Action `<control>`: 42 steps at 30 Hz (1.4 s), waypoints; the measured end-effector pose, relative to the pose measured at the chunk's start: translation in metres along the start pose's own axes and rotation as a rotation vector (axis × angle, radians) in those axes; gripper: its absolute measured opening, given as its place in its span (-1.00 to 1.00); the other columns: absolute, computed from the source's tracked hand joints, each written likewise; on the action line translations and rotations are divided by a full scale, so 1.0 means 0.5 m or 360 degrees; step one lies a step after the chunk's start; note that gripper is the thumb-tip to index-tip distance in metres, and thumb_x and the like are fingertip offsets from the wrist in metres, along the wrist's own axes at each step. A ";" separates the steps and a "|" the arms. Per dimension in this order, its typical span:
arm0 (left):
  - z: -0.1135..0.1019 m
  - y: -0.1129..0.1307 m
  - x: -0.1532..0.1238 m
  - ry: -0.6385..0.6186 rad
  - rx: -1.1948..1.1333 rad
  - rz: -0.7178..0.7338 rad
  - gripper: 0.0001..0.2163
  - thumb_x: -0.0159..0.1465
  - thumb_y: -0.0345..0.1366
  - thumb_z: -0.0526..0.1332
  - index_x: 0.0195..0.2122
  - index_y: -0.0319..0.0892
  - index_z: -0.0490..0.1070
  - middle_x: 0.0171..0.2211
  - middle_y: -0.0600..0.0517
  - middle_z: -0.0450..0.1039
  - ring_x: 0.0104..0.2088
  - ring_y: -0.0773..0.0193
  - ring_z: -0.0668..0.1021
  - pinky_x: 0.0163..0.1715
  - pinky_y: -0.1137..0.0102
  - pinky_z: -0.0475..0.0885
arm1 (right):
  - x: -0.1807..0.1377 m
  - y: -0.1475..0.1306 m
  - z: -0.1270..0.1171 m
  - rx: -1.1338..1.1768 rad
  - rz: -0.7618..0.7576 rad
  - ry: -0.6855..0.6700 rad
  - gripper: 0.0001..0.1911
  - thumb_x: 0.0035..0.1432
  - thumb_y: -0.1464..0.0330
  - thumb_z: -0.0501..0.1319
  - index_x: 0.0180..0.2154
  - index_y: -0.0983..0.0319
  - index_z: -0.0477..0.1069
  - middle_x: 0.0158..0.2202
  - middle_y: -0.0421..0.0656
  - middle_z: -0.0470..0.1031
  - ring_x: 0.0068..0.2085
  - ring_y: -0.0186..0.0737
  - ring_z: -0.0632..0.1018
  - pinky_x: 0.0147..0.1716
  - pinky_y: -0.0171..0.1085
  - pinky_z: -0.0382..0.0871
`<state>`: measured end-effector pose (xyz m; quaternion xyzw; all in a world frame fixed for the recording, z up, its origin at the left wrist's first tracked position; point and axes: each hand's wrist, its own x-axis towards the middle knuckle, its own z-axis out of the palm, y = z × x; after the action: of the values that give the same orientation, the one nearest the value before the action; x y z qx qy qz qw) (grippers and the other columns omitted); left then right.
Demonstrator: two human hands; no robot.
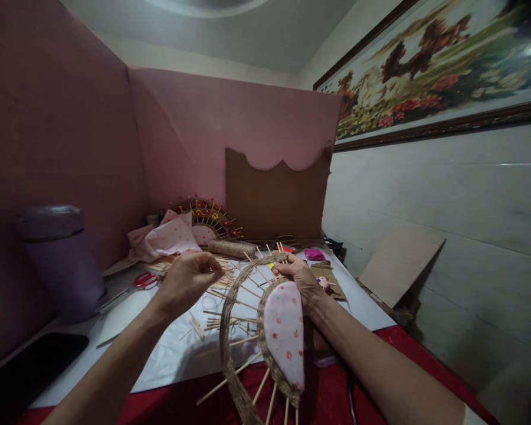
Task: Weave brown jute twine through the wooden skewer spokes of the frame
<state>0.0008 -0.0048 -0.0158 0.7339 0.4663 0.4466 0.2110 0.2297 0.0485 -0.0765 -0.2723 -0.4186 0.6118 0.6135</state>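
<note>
My right hand [304, 280] grips the upper end of a half-round stick frame [228, 319], tilted on its side. Thin wooden sticks fan out through its twine-wrapped bands, and a half disc of white cloth [283, 330] with small red prints fills the middle. A small yellow piece [271, 266] shows by my right fingertips. To the left of the frame, apart from it, my left hand [194, 273] is closed in a pinch; what it holds, if anything, is too small to make out. Behind lie loose wooden sticks [221, 283] and a roll of twine [232, 248].
A similar frame with red and yellow flowers [215, 216] leans at the back beside printed cloth [170, 239]. Cut cardboard [274, 198] stands behind. Red-handled scissors [145, 281], a purple tumbler [64, 265] and a dark flat object [35, 369] are left; a pink packet [314, 254] lies right.
</note>
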 end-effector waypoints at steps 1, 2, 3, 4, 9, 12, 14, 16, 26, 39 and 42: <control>0.001 0.003 -0.001 -0.0034 -0.0063 -0.0005 -0.93 -0.05 -0.40 0.24 -0.63 -0.26 0.44 -0.65 0.07 0.34 -0.60 0.40 0.31 -0.60 0.49 0.16 | 0.001 0.001 -0.001 0.0001 -0.0005 0.0009 -0.64 -0.31 0.52 0.33 -0.34 0.30 0.36 -0.63 -0.24 0.42 -0.63 -0.40 0.38 -0.66 -0.42 0.27; 0.003 0.005 -0.003 -0.0112 -0.0156 -0.0024 -0.95 -0.05 -0.41 0.25 -0.62 -0.25 0.46 -0.63 0.05 0.37 -0.58 0.38 0.33 -0.58 0.48 0.19 | 0.001 0.002 -0.001 0.0004 -0.0007 0.0014 -0.63 -0.31 0.52 0.32 -0.33 0.30 0.36 -0.65 -0.25 0.41 -0.64 -0.41 0.37 -0.67 -0.43 0.26; 0.005 0.008 -0.004 -0.0213 -0.0253 -0.0050 -0.96 -0.05 -0.42 0.25 -0.59 -0.25 0.48 -0.62 0.04 0.39 -0.57 0.37 0.36 -0.57 0.48 0.21 | 0.001 0.003 -0.001 0.0008 -0.0008 0.0016 -0.63 -0.30 0.52 0.32 -0.32 0.30 0.35 -0.66 -0.25 0.40 -0.65 -0.41 0.36 -0.67 -0.42 0.26; 0.006 0.010 -0.004 -0.0315 -0.0335 -0.0070 -0.96 -0.04 -0.42 0.25 -0.57 -0.25 0.50 -0.60 0.03 0.42 -0.56 0.35 0.38 -0.57 0.47 0.23 | 0.001 0.003 -0.001 0.0014 -0.0008 0.0016 -0.62 -0.30 0.51 0.32 -0.31 0.29 0.35 -0.66 -0.25 0.40 -0.66 -0.40 0.36 -0.67 -0.42 0.26; 0.006 0.007 -0.001 -0.0461 -0.0424 -0.0126 -0.95 -0.05 -0.44 0.27 -0.57 -0.23 0.54 -0.61 0.01 0.45 -0.56 0.34 0.39 -0.55 0.46 0.24 | 0.000 0.003 -0.001 0.0047 0.0007 0.0006 -0.59 -0.31 0.51 0.33 -0.29 0.29 0.33 -0.66 -0.26 0.38 -0.66 -0.41 0.35 -0.67 -0.42 0.25; 0.002 -0.005 0.003 -0.0372 -0.0391 -0.0244 -0.96 -0.09 -0.43 0.29 -0.58 -0.23 0.54 -0.63 0.03 0.43 -0.57 0.37 0.36 -0.56 0.48 0.22 | -0.002 0.001 -0.001 0.0065 0.0023 -0.0024 -0.61 -0.29 0.50 0.32 -0.30 0.28 0.32 -0.66 -0.28 0.37 -0.66 -0.41 0.34 -0.66 -0.41 0.24; -0.001 -0.011 0.005 -0.0344 -0.0384 -0.0295 -0.95 -0.10 -0.43 0.29 -0.57 -0.23 0.54 -0.62 0.03 0.43 -0.56 0.37 0.36 -0.55 0.48 0.21 | -0.003 -0.001 -0.001 0.0075 0.0019 -0.0044 -0.63 -0.27 0.50 0.31 -0.31 0.27 0.32 -0.65 -0.28 0.38 -0.66 -0.41 0.34 -0.66 -0.42 0.23; -0.002 -0.015 0.007 -0.0336 -0.0375 -0.0339 -0.95 -0.10 -0.42 0.29 -0.57 -0.23 0.54 -0.62 0.03 0.43 -0.57 0.38 0.35 -0.57 0.49 0.19 | -0.004 -0.003 0.001 0.0087 0.0007 -0.0056 -0.63 -0.28 0.52 0.29 -0.31 0.26 0.32 -0.63 -0.27 0.39 -0.65 -0.41 0.35 -0.65 -0.42 0.22; -0.001 -0.040 0.000 -0.0683 -0.1117 -0.0853 -0.88 -0.01 -0.34 0.23 -0.62 -0.25 0.39 -0.75 0.23 -0.11 -0.70 0.50 -0.06 -0.72 0.51 -0.17 | -0.017 -0.010 0.009 0.0155 -0.0006 -0.0129 -0.65 -0.23 0.51 0.27 -0.29 0.22 0.31 -0.60 -0.31 0.34 -0.62 -0.43 0.33 -0.64 -0.43 0.18; 0.009 -0.025 -0.002 -0.0536 -0.1510 -0.0868 -0.76 0.08 -0.26 0.21 -0.32 -0.35 0.45 -0.66 0.20 -0.02 -0.68 0.53 0.02 -0.73 0.59 -0.07 | -0.013 -0.015 -0.009 0.0021 -0.0105 -0.0092 -0.72 0.19 0.28 0.09 -0.10 0.29 0.29 -0.17 -0.10 0.38 -0.26 -0.27 0.46 -0.32 -0.21 0.40; 0.017 -0.035 -0.003 -0.0606 -0.1348 -0.0718 -0.80 0.03 -0.32 0.24 -0.33 -0.32 0.43 -0.67 0.22 -0.03 -0.68 0.54 0.01 -0.71 0.57 -0.09 | -0.023 -0.013 -0.010 -0.0040 -0.0134 -0.0099 -0.70 0.18 0.29 0.09 -0.06 0.28 0.27 -0.09 -0.08 0.35 -0.17 -0.21 0.45 -0.23 -0.14 0.39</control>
<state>-0.0006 0.0034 -0.0336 0.5336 0.3446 0.3981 0.6619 0.2386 0.0377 -0.0754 -0.2429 -0.4561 0.5883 0.6220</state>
